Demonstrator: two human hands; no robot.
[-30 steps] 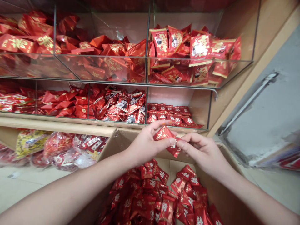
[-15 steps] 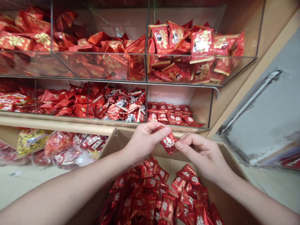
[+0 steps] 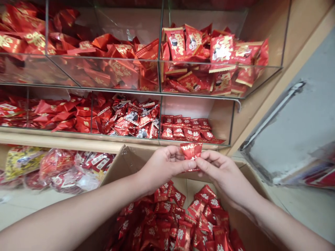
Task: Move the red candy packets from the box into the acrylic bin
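Between both hands, above an open cardboard box (image 3: 248,170), is a small red candy packet (image 3: 192,150) with pale lettering at its top. My left hand (image 3: 167,162) pinches it from the left, the thumb lying across its lower front. From the right, my right hand (image 3: 217,167) grips its lower edge between thumb and fingers. Many matching red packets (image 3: 167,223) lie loose in the box below. Just beyond my hands, similar packets (image 3: 187,129) stand in neat rows in the lower right shelf compartment.
Clear-fronted shelf bins hold red-and-gold packets (image 3: 222,48) above and black-and-red packets (image 3: 133,115) to the left. Plastic bags of goods (image 3: 60,164) lie under the shelf at left. A grey wall panel (image 3: 295,122) stands at right.
The packet has turned from tilted to nearly upright, its lettered edge now on top. My right hand has come closer to my left. The view has shifted slightly right.
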